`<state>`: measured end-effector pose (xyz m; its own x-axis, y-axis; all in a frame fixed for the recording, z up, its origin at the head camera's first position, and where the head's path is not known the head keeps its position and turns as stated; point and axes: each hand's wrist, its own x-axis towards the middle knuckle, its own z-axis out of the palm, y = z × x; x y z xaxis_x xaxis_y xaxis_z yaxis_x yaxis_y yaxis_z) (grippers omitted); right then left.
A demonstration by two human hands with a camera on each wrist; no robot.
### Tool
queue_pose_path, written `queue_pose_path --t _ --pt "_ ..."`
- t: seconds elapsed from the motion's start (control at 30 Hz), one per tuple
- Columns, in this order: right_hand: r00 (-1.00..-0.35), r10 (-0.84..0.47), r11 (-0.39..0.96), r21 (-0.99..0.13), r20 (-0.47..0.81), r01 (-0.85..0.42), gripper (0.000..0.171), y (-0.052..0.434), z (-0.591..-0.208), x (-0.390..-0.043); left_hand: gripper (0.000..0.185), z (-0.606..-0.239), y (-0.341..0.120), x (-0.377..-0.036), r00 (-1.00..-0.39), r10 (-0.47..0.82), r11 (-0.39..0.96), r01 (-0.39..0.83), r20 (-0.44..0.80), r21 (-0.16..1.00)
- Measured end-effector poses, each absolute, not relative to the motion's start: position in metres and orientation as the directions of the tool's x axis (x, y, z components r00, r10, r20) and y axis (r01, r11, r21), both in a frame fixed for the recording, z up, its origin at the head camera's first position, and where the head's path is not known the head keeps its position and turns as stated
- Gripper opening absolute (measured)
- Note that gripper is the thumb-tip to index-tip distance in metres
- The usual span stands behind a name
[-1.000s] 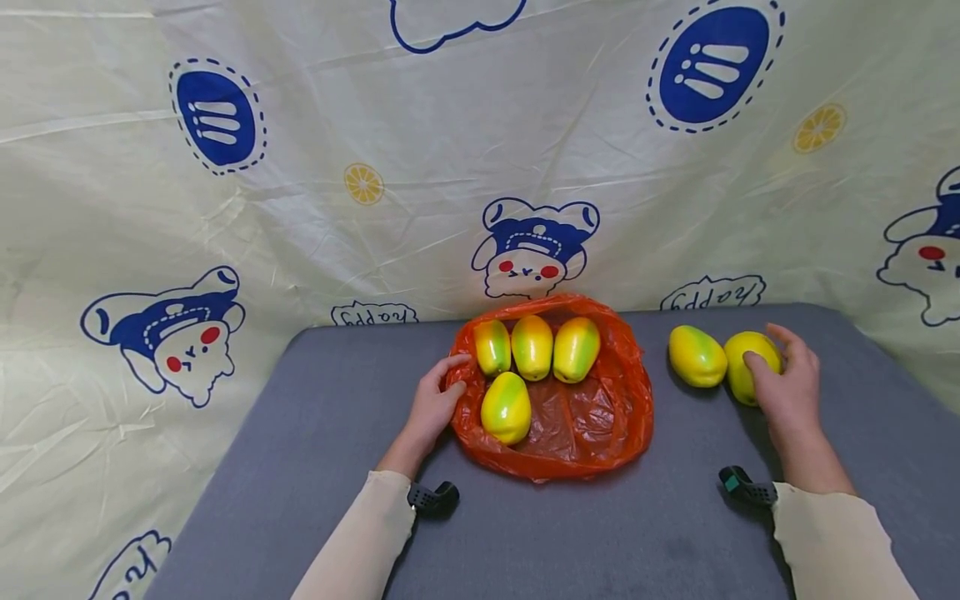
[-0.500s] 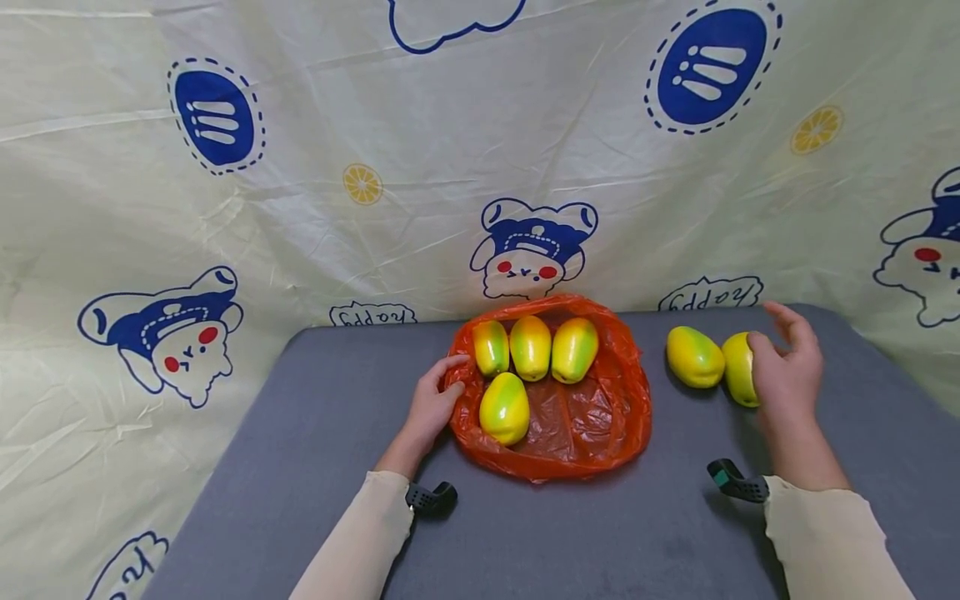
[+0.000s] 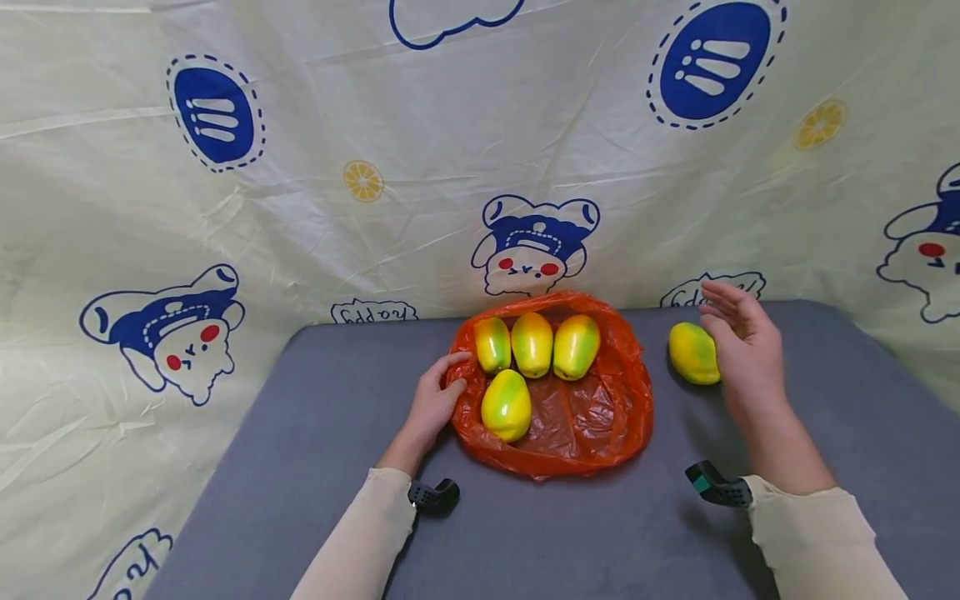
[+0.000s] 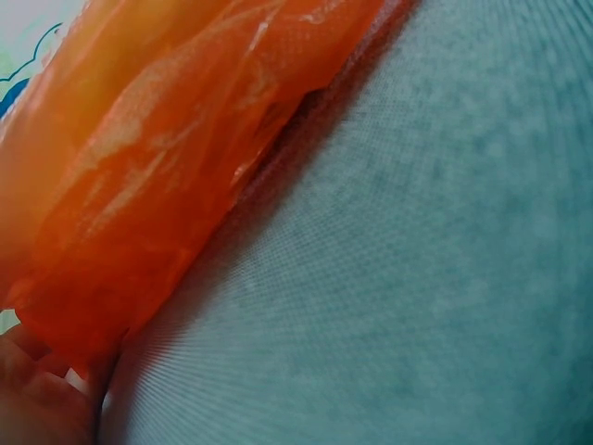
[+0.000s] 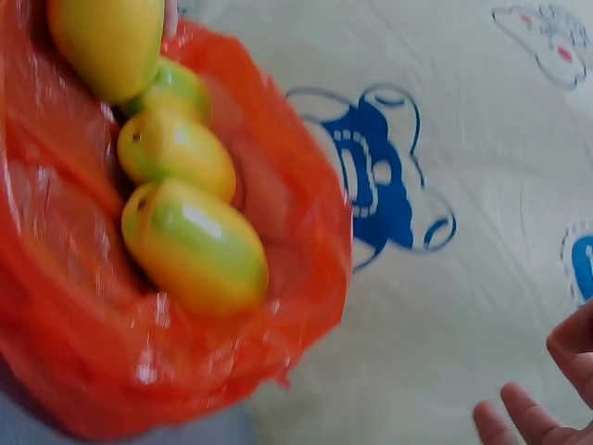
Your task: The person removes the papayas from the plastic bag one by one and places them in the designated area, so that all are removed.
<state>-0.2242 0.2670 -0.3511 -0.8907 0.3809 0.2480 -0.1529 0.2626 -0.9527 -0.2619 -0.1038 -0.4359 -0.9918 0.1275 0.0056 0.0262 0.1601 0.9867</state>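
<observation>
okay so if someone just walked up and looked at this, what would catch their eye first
Probably the bright orange plastic bag lying open mid-table with four yellow-green mangoes inside, its left edge gripped by the left hand. Next, the lone mango on the grey table beside the open right hand.

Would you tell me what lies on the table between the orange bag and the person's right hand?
In the head view, one yellow-green mango lies on the grey table between the orange bag and the right hand, right beside the hand.
</observation>
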Motion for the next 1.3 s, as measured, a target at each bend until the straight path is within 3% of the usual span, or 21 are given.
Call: queue_pose_path --t 0.3,0.53,0.8,1.07,1.3 --pt "-0.961 0.163 0.356 -0.922 0.222 -0.153 0.047 0.242 -0.345 -0.214 0.038 -0.452 -0.103 -0.272 -0.991 0.128 0.147 0.058 0.039 0.987" --pt "-0.985 -0.100 0.397 -0.902 0.139 -0.168 0.050 0.214 -0.356 -0.216 0.037 -0.453 -0.100 -0.272 -0.992 0.107 0.169 0.080 0.062 0.982" --pt "-0.954 -0.298 0.476 -0.862 0.029 -0.175 0.052 0.182 -0.371 -0.219 0.037 -0.454 -0.101 -0.272 -0.994 0.097 0.158 0.067 0.052 0.985" --pt "-0.904 -0.428 0.429 -0.879 0.006 -0.209 0.056 0.161 -0.390 -0.222 0.037 -0.451 -0.103 -0.273 -0.993 0.100 0.167 0.073 0.056 0.983" --pt "-0.879 -0.471 0.402 -0.905 -0.073 -0.140 0.061 0.148 -0.400 -0.222 0.037 -0.452 -0.104 -0.272 -0.993 0.106 0.167 0.066 0.048 0.984"
